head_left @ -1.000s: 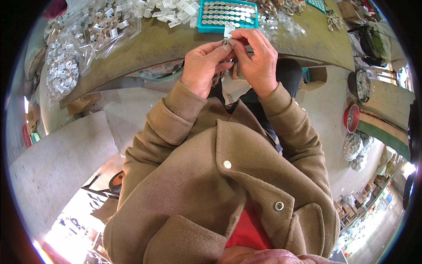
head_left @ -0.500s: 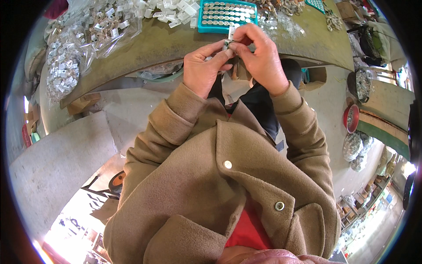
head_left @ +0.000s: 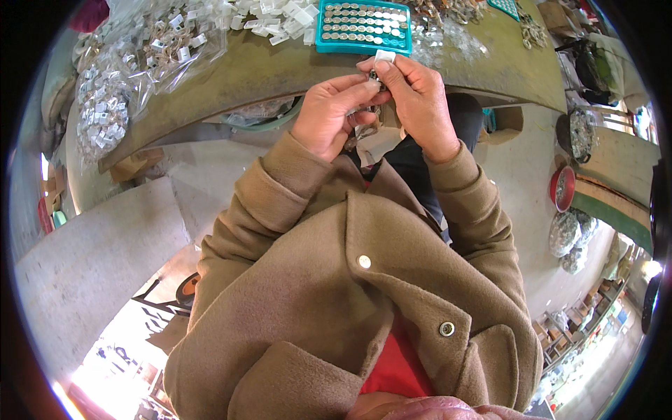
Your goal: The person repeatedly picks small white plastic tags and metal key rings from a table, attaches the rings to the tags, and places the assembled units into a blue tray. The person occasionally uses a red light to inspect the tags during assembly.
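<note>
A: Pose?
B: Brown sleeves (head_left: 276, 189) reach forward, bent inward; left hand (head_left: 325, 115) and right hand (head_left: 425, 105) nearly meet. Left: thumb and fingers pinched on a small dark metal piece (head_left: 376, 78). Right: narrow pinch at a white plastic piece (head_left: 385, 57), just above the metal one; exact contact partly hidden.
A: Edges, room?
B: Work sits over the table (head_left: 280, 73) near its front edge, just before the teal tray (head_left: 360, 49) of silvery discs (head_left: 350, 29). Bare tabletop left of the hands; white cases (head_left: 283, 19) heaped farther back.
A: Versus half a second ago?
B: White piece has shifted lower and rightward; right index finger, then arched high, has come down. Tray unmoved.
</note>
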Tool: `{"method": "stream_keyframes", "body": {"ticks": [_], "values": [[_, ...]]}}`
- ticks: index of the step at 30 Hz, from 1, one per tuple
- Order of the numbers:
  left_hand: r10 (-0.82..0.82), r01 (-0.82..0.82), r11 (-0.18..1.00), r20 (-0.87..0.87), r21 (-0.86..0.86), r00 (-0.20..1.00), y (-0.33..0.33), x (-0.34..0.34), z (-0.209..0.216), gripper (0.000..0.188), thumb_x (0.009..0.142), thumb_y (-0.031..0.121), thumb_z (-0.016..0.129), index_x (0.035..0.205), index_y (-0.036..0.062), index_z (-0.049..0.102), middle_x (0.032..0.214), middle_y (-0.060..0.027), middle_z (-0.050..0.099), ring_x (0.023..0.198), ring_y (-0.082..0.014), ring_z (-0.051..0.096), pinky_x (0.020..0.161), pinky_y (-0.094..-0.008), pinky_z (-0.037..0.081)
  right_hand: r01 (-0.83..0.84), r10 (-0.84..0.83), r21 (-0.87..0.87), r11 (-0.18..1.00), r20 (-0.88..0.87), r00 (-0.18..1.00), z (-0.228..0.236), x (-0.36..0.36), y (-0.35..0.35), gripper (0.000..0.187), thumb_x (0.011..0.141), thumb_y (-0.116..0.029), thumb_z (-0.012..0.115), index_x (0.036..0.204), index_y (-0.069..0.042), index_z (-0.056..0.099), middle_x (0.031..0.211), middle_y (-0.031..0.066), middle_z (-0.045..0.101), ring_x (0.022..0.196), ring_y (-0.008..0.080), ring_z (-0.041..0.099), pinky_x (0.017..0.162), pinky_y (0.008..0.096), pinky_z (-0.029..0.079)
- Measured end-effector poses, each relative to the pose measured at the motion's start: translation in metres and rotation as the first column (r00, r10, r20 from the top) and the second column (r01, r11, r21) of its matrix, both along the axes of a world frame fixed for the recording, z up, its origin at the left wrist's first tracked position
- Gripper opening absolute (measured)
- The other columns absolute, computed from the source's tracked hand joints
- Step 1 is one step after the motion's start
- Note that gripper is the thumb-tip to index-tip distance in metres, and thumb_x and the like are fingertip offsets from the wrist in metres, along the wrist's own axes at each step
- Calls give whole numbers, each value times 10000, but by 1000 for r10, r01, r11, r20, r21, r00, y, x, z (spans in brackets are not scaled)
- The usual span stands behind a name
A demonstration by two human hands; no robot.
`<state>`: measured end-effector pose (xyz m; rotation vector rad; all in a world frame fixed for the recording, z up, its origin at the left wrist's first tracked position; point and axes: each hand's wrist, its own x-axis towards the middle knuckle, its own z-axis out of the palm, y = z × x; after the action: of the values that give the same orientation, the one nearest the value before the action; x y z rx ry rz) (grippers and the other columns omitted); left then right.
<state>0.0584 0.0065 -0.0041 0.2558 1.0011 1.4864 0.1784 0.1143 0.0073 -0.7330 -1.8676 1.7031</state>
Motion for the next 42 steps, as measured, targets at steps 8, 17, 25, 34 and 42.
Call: {"method": "stream_keyframes", "body": {"ticks": [8,17,25,34,42], "values": [[-92,74,996,415,58,905,-4,-7,-21,241,972,242,645,1168,102,633,1018,6,661,879,-45,648,609,-151,512,-96,-6,-545,833,-182,983,-3,2,2,260,991,-170,573,1100,39,682,955,104,723,714,80,630,664,209,512],[-41,35,999,681,23,732,-2,-1,-32,211,967,196,648,1137,87,588,1020,-20,619,729,-18,587,438,-126,411,-182,78,-555,812,-207,975,-11,9,15,272,960,-109,581,1136,80,666,1011,143,722,831,133,680,757,238,552],[-102,109,994,543,20,833,-3,4,-15,341,978,448,584,1048,115,585,663,103,438,468,-21,319,645,-308,527,-140,182,434,890,-56,982,-13,19,10,404,842,-56,721,1242,-54,672,1158,82,710,981,136,671,854,279,542],[-95,128,987,299,-93,949,0,9,-12,276,991,381,591,1036,110,618,798,43,578,667,-47,471,492,-185,356,45,27,802,596,-76,997,-23,27,9,339,772,-73,735,1108,-64,693,918,100,693,826,283,661,712,366,544],[-165,161,983,-41,-83,985,5,14,-23,268,974,292,613,1169,127,695,1082,5,713,863,-31,579,620,-181,410,80,-277,898,432,48,960,-32,72,34,435,819,-221,738,1229,-99,654,1305,114,613,1284,330,498,1088,479,356]]}}
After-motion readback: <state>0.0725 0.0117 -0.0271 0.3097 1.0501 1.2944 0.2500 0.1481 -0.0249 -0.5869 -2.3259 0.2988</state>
